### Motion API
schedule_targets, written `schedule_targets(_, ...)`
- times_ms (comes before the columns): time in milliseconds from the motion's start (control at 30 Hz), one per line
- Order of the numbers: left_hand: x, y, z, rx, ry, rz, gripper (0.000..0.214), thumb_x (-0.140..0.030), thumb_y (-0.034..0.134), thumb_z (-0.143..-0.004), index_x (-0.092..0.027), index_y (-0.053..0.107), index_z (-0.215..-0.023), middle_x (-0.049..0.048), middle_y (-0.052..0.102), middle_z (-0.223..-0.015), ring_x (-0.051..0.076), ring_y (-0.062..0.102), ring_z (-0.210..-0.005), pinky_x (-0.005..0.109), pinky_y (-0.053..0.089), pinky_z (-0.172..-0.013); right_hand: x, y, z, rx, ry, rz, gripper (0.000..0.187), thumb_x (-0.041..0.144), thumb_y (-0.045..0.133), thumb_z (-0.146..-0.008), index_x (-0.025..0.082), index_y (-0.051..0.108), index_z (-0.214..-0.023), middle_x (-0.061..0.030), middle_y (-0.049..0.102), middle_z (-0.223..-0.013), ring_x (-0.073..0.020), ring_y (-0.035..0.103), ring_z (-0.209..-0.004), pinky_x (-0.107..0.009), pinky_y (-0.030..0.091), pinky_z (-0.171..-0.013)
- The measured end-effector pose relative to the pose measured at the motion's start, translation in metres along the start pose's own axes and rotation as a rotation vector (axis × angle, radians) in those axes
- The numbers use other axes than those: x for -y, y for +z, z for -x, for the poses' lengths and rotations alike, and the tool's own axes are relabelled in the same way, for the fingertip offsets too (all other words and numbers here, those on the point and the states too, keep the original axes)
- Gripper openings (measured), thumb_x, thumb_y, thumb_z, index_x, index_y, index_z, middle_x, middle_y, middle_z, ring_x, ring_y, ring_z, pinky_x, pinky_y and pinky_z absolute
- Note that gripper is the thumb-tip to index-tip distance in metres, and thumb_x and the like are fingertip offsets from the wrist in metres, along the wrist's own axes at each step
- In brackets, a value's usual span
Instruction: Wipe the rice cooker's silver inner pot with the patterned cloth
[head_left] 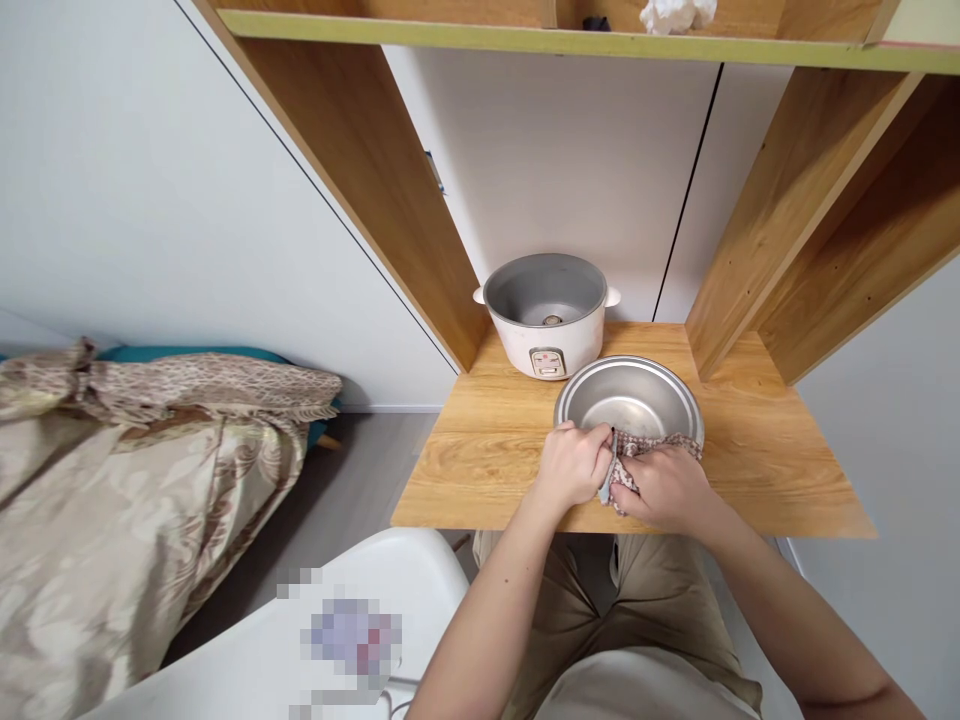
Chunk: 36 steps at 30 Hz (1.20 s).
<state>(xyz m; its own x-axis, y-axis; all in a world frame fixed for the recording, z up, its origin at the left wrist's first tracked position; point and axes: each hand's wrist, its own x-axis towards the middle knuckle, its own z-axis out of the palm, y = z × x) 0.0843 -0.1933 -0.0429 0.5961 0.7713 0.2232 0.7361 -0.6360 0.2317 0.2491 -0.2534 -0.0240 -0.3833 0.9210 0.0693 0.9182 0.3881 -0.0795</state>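
A round metal pot [630, 395] stands on the wooden desk [480, 450] close to its front edge. My left hand [574, 465] grips the pot's near rim with closed fingers. My right hand [664, 485] is closed on a patterned cloth [660, 445] that it presses against the same rim. Behind the pot stands a white rice cooker body [547, 315], lid off and its hollow bare.
Wooden side panels [390, 190] rise on either side of the desk under a shelf [570, 40] that bears a crumpled white thing [675, 14]. A white chair [300, 640] is at lower left. A bed with a patterned cover [127, 480] fills the left.
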Motion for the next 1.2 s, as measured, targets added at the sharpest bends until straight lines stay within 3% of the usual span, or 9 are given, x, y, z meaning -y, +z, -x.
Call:
schedule_targets(500, 0.000, -0.002, 0.000, 0.005, -0.011, 0.034, 0.023, -0.024, 0.038, -0.086, -0.023, 0.060, -0.086, 0.0011, 0.066, -0.067, 0.018, 0.059, -0.063, 0.032, 0.037, -0.071, -0.016, -0.003, 0.004, -0.023, -0.117, -0.006, 0.034, 0.045, 0.046, -0.088, 0.020, 0.066, -0.076, -0.0052, 0.069, -0.073, -0.0179, 0.060, -0.068, -0.029, 0.030, -0.065)
schedule_targets(900, -0.002, 0.001, 0.000, -0.011, -0.007, -0.014, 0.021, -0.027, 0.036, -0.089, -0.022, 0.057, -0.085, 0.0013, 0.067, -0.068, 0.019, 0.059, -0.063, 0.032, 0.035, -0.070, 0.000, 0.000, 0.000, -0.001, 0.015, 0.000, 0.032, 0.042, 0.048, -0.086, 0.020, 0.068, -0.075, -0.0064, 0.070, -0.072, -0.0188, 0.063, -0.066, -0.029, 0.033, -0.061)
schedule_targets(1200, 0.001, 0.003, 0.003, -0.047, 0.037, -0.007, 0.019, -0.025, 0.038, -0.090, -0.022, 0.057, -0.087, 0.0000, 0.066, -0.067, 0.017, 0.059, -0.061, 0.033, 0.034, -0.071, -0.001, -0.002, 0.000, 0.000, -0.002, 0.007, 0.033, 0.043, 0.045, -0.087, 0.021, 0.067, -0.075, -0.0055, 0.071, -0.073, -0.0188, 0.063, -0.066, -0.030, 0.032, -0.062)
